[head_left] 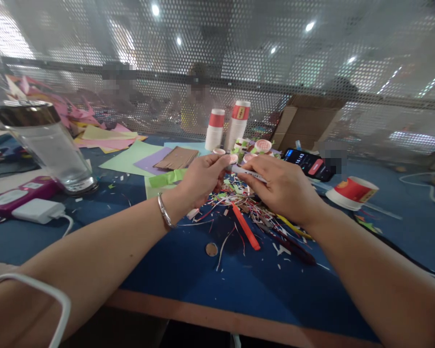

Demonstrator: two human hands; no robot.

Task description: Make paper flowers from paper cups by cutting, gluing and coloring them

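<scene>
My left hand (206, 176) pinches a small round white-and-pink disc (234, 158) between thumb and fingers. In my right hand (281, 183) is a white marker pen (252, 173), its tip end pointing at the disc; whether they touch I cannot tell. Just beyond the hands lie more round pink-patterned pieces (263, 146) with green bits on them. Below the hands, paper scraps (253, 210) are strewn around an orange marker (245, 226). A brown disc (211, 249) rests closer to the table's front edge.
Two stacks of paper cups (214, 133) stand at the back, and a red-and-white cup (353, 192) tilts at the right near a phone (306, 163). Coloured paper (125, 157), cardboard (177, 158), a glass bottle (58, 150) and a purple box (23, 195) with a white charger occupy the left.
</scene>
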